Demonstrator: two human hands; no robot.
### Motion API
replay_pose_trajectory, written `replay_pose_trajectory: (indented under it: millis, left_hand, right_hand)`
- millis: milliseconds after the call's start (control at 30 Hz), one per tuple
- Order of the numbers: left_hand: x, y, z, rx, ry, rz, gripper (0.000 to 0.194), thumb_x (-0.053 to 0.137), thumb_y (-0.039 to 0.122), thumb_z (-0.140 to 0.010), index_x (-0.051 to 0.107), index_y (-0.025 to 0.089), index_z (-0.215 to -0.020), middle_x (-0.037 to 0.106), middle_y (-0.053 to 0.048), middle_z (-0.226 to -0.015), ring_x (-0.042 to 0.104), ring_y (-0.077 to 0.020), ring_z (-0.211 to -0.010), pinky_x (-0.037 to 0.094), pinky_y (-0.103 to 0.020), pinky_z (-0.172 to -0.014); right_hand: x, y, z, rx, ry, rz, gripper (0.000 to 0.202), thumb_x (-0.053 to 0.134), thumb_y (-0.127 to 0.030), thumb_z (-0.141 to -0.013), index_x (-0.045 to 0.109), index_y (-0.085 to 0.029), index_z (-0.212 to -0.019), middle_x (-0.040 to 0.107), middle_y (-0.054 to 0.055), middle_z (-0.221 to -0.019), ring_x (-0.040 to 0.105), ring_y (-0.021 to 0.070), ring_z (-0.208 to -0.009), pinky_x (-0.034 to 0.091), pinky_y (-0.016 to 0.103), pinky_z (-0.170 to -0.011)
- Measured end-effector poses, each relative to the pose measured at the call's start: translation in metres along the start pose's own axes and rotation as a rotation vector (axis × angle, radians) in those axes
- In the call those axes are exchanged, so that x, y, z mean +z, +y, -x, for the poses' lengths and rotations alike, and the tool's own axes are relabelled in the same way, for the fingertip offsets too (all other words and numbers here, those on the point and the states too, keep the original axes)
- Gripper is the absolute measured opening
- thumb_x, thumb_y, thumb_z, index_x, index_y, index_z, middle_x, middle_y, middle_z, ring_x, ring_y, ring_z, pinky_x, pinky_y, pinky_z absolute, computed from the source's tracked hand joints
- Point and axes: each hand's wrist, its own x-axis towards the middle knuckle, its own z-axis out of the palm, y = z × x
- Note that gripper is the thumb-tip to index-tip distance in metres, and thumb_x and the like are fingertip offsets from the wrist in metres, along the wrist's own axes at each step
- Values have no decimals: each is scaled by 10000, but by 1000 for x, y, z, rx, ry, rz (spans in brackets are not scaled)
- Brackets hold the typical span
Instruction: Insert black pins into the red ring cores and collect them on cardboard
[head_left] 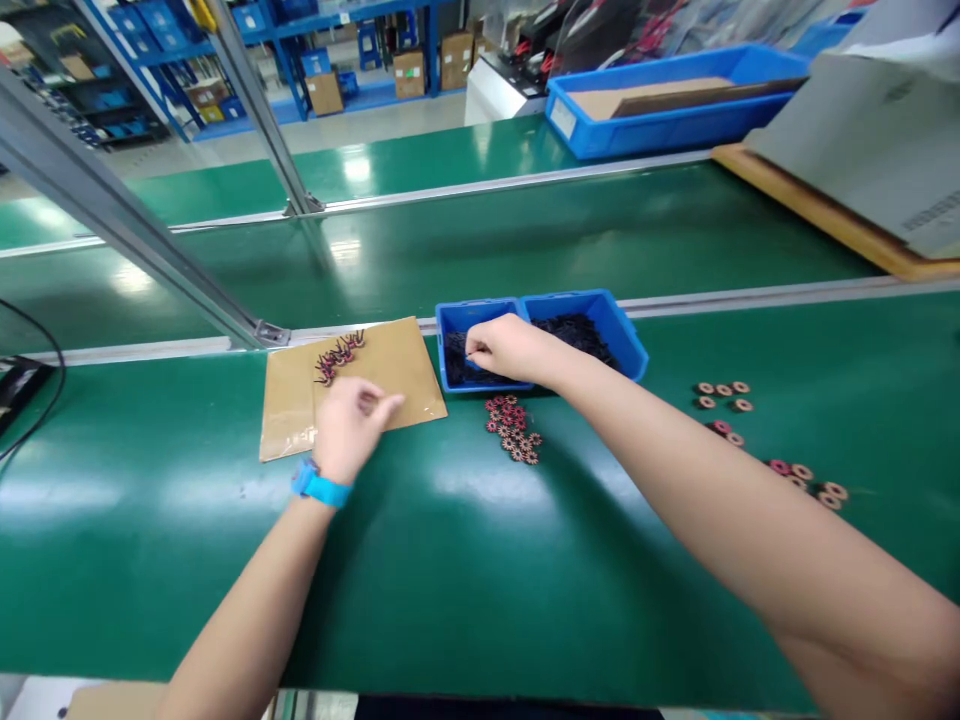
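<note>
My left hand [354, 425], with a blue band at its wrist, is over the lower middle of a brown cardboard sheet [397, 365]. Its thumb is stretched out to the right, apart from the curled fingers, and nothing shows between them. Just above it on the sheet lies a row of small dark and reddish parts with upright prongs [337, 358]. My right hand [502, 345] reaches into the left blue bin [480, 388], which holds dark thin pieces. Its fingertips are pinched together; what they hold is too small to name. Below the bins lie several red and copper toothed rings [514, 428].
A second blue bin [630, 345] of dark pieces adjoins the first. Copper rings [724, 390] lie in groups at the right. A metal post [225, 300] rises at the left behind the sheet. A large blue tray [600, 140] and a grey box [862, 150] are farther back.
</note>
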Motion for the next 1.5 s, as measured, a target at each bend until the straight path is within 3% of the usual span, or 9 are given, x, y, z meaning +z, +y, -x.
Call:
replay_pose_trajectory:
  millis: [67, 133, 233, 367, 600, 933, 1067, 1167, 1500]
  left_hand:
    - [21, 25, 14, 178, -267, 145, 154, 633, 347, -744, 644, 196, -773, 615, -41, -731, 572, -184, -691, 462, -320, -699]
    - [42, 44, 23, 254, -358, 179, 114, 639, 263, -742, 668, 191, -825, 622, -56, -749, 574, -202, -728, 459, -342, -731]
    - [64, 58, 28, 266, -383, 147, 154, 637, 212, -735, 678, 177, -879, 610, -77, -799, 569, -230, -795, 454, -375, -769]
    - [75, 64, 28, 216, -368, 151, 187, 640, 236, -736, 671, 158, -904, 583, -85, -817, 566, -229, -790, 461, -384, -770]
    - [75, 67, 33, 223, -291, 185, 88, 591, 188, -736, 656, 168, -792, 602, -79, -781, 562, -224, -782, 460, -385, -760]
    - [54, 51, 50, -288, -386, 969, 217, 732, 233, -628, 688, 164, -829, 692, -38, -763, 609, -144, -701, 491, -307, -732]
    - [55, 53, 44, -443, -406, 1170, 233, 765, 255, -598, 711, 163, -806, 696, -27, -747, 590, -120, -662, 480, -306, -731]
    - [55, 54, 42, -526, -421, 1287, 233, 771, 261, -596, 713, 161, -798, 699, -29, -753, 599, -118, -673, 477, -310, -740]
    - [55, 55, 44, -599, -514, 1394, 275, 794, 226, -568, 718, 163, -825, 704, -22, -740, 605, -109, -650, 463, -304, -733]
  right_hand:
    - [2, -2, -2, -21, -18, -16, 171, 523, -145, -799, 682, -155, -861, 713, 58, -879, 643, 177, -828, 425, 236, -699]
    - [7, -5, -6, -37, -36, -23, 129, 565, -162, -783, 682, -148, -835, 706, 79, -914, 642, 192, -859, 428, 242, -712]
    - [15, -8, -12, -41, -31, -36, 169, 598, -161, -762, 655, -131, -918, 687, 112, -991, 639, 208, -893, 434, 250, -712]
    - [20, -9, -14, -28, -28, -64, 195, 581, -120, -756, 646, -135, -939, 707, 107, -931, 654, 209, -850, 442, 250, -673]
    - [16, -3, -9, 8, 36, -110, 152, 576, -107, -755, 694, -143, -845, 714, 89, -884, 653, 189, -811, 449, 242, -700]
    - [3, 5, 30, 128, 324, -265, 181, 526, -159, -830, 706, -143, -838, 691, 78, -879, 637, 169, -807, 457, 273, -824]
    - [12, 1, 49, 303, 491, -710, 119, 564, -211, -796, 662, -144, -805, 636, 20, -651, 591, 125, -532, 504, 290, -621]
    - [16, -6, 61, 353, 532, -1116, 190, 659, -321, -724, 641, -143, -791, 601, -12, -544, 578, 122, -494, 507, 292, -566]
    - [29, -22, 98, 429, 434, -1694, 276, 795, -356, -570, 656, -186, -738, 646, -15, -614, 619, 115, -536, 548, 290, -549]
